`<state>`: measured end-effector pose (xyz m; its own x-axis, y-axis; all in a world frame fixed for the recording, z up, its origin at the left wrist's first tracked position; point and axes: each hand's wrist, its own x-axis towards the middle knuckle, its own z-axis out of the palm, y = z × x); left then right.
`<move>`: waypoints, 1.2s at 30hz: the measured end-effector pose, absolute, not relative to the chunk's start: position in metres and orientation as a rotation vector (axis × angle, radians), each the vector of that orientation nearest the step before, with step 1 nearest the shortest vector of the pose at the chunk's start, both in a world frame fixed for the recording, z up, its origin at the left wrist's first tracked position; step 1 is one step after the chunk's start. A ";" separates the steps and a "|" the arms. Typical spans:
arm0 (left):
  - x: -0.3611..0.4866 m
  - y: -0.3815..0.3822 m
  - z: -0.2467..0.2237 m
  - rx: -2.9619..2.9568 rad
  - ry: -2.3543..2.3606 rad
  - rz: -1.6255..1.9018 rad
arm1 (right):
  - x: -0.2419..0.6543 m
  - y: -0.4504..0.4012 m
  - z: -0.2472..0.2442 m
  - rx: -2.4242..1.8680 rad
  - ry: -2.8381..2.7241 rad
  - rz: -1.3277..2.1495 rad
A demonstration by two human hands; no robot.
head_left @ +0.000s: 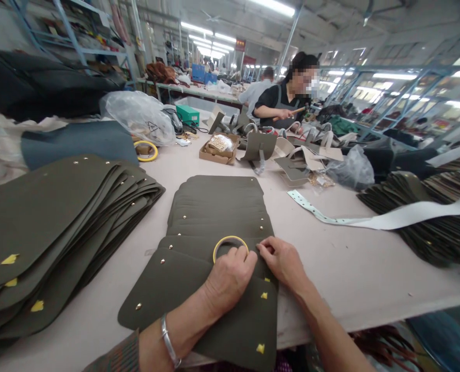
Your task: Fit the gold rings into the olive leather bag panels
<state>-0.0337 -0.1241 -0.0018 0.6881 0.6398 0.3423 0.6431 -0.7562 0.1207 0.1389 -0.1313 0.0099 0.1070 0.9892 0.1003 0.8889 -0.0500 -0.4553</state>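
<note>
My left hand point(232, 276) is closed on a roll of yellow tape point(219, 247), held over a fanned stack of dark olive panels point(218, 201). Just right of it, my right hand point(282, 261) pinches at the right edge of the stack, thumb and forefinger pressed together. Whatever those fingertips hold is too small to make out. Small gold metal studs show near the panels' edges. Bits of yellow tape point(264, 295) stick to the lower right parts of the nearest panels.
A larger pile of similar panels point(47, 206) lies at left, another pile point(439, 206) at right beside a white strip point(393, 217). Farther back are a cardboard box point(210, 155), a second tape roll point(155, 151) and plastic bags. A co-worker point(288, 98) stands across the table.
</note>
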 end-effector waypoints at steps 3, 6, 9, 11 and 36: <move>-0.039 -0.120 0.000 -2.876 -1.068 -0.742 | 0.137 -0.148 0.016 -2.013 -1.863 0.485; -0.043 -0.115 0.003 -2.927 -1.086 -0.905 | 0.136 -0.163 0.018 -1.991 -1.843 0.653; -0.046 -0.113 0.007 -3.038 -1.013 -1.081 | 0.138 -0.171 0.018 -1.809 -1.675 0.741; -0.047 -0.114 0.011 -3.088 -0.932 -1.197 | 0.137 -0.172 0.018 -1.634 -1.550 0.732; -0.044 -0.122 0.032 -3.055 -1.045 -0.729 | 0.116 -0.178 0.022 -1.544 -1.543 0.526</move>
